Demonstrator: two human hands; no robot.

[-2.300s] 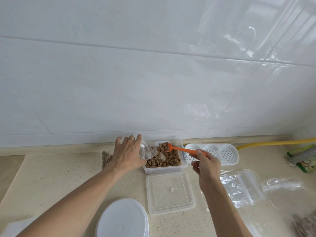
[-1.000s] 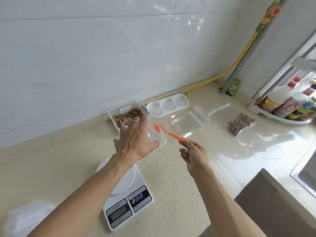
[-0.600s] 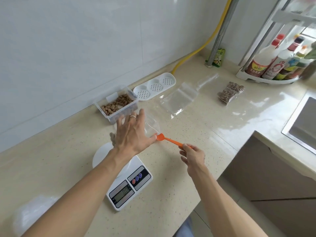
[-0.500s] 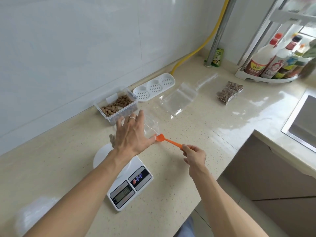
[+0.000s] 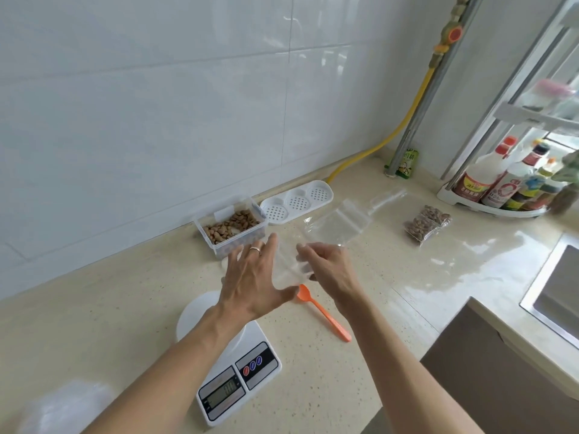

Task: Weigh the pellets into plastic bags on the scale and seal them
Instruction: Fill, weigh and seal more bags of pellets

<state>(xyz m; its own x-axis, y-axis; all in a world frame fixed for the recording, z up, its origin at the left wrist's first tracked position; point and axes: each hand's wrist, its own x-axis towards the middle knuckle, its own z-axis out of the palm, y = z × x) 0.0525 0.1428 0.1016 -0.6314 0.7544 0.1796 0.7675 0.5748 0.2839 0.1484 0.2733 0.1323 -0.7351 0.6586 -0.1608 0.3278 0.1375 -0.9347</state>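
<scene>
The head view looks down on a beige table (image 5: 131,311) set against a white tiled wall. Both hands meet above it at a small clear plastic bag (image 5: 289,267). The left hand (image 5: 253,280) has its fingers stretched long, the thumb pinching the bag's near edge; a ring sits on one finger. The right hand (image 5: 329,267) curls its grip on the bag's other side, fingertips pinching the plastic. The bag is held in the air, between the scale and the tub. An orange spoon (image 5: 322,313) lies flat on the table just below the hands, touched by neither. The white scale (image 5: 238,374) sits under the left forearm, its display lit. A clear tub (image 5: 232,228) of brown pellets (image 5: 232,225) stands near the wall, with a white three-cup tray (image 5: 297,200) beside it. Empty bags (image 5: 338,225) lie flat further right, and a filled bag of pellets (image 5: 427,225) lies beyond them.
</scene>
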